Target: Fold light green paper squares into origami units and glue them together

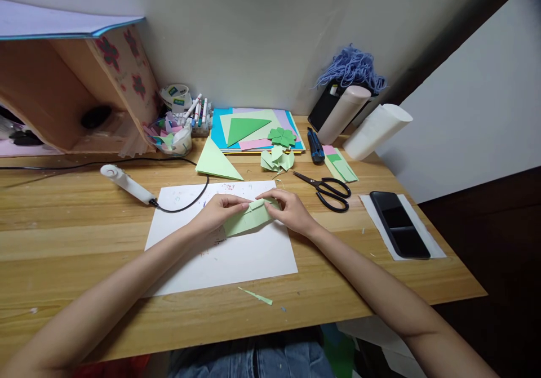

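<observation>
Light-green folded paper [249, 220] is held flat on a white sheet [220, 259] near the middle of the bench [63, 220], its long shape slightly tilted, lower at the left. It is pinched from both sides. The grip of the left hand [220, 212] is closed on its left part, with the fingertips laid along the upper folded edge. The grip of the right hand [291, 212] is closed on its right part, with the fingers curled over the upper right corner. The two sets of fingertips are brought close together above the fold.

Black-handled scissors [327, 191] are laid just right of the white sheet, blades pointing away to the left. Farther right, a dark phone [399, 223] is rested on a white slip of paper. Behind the hands, a light-green triangle [216, 161] is laid flat on the bench, with a stack of coloured paper [220, 127] beyond it against the wall. A dark-green triangle [245, 128] and a green folded clover [282, 136] are placed on that stack. A white handheld tool [124, 182] with a black cable is set to the left of the sheet. A thin green strip [256, 295] is left on the bench near the front edge.
</observation>
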The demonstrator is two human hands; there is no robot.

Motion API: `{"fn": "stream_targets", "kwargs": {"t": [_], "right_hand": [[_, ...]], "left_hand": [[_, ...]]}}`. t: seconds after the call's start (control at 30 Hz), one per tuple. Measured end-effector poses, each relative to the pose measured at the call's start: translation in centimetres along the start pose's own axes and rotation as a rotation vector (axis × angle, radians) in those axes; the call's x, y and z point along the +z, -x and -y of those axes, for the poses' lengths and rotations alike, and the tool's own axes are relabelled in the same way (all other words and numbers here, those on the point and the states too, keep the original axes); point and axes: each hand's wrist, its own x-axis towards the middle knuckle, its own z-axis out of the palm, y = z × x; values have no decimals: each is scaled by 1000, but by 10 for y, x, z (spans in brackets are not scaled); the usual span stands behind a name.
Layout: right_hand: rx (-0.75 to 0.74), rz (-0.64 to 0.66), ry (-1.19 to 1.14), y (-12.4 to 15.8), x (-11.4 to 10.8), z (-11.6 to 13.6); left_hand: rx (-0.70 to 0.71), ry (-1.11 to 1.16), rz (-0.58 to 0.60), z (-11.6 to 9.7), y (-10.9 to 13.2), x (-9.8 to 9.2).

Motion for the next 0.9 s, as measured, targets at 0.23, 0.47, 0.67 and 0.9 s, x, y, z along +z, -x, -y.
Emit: {"fn": "stream_targets", "kwargs": {"t": [0.23,0.47,0.67,0.9], "right_hand": [[115,56,-218,-2,4,-10],[45,32,-42,0,10,-3],[21,66,68,1,14,-1],[3,137,88,2,14,0]], "left_hand": [[19,-63,-39,3,-1,-1],[85,-170,10,7,-2,2],[50,-217,-17,7,-1,4],[58,-245,-66,7,0,9]]}}
